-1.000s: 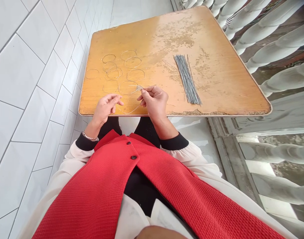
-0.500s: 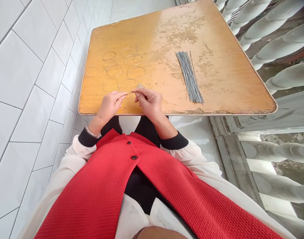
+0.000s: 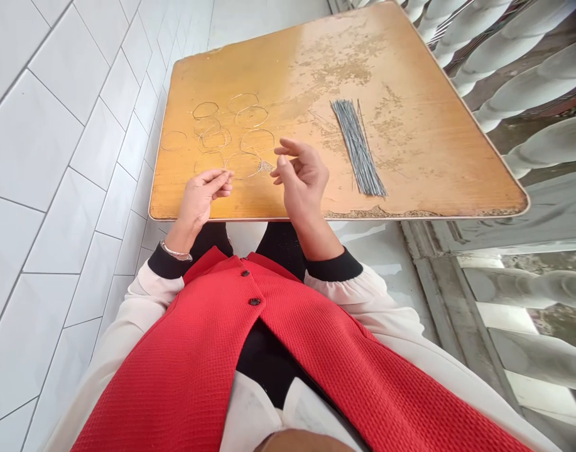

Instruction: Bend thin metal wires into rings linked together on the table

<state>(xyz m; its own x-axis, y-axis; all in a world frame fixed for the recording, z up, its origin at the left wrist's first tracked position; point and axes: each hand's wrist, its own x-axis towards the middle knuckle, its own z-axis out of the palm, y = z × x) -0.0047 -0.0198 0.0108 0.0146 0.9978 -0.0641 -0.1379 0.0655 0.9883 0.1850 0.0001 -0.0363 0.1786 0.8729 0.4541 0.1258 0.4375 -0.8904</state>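
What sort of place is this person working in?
Likely a home balcony or veranda rather than a workshop: a white balustrade lines the right side, white tiles cover the left, and a worn wooden table holds wire rings and a bundle of straight wires.

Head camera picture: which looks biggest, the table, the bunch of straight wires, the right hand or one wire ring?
1. table
2. bunch of straight wires and right hand: about alike, and the hand is nearer the camera, so no ranking
3. wire ring
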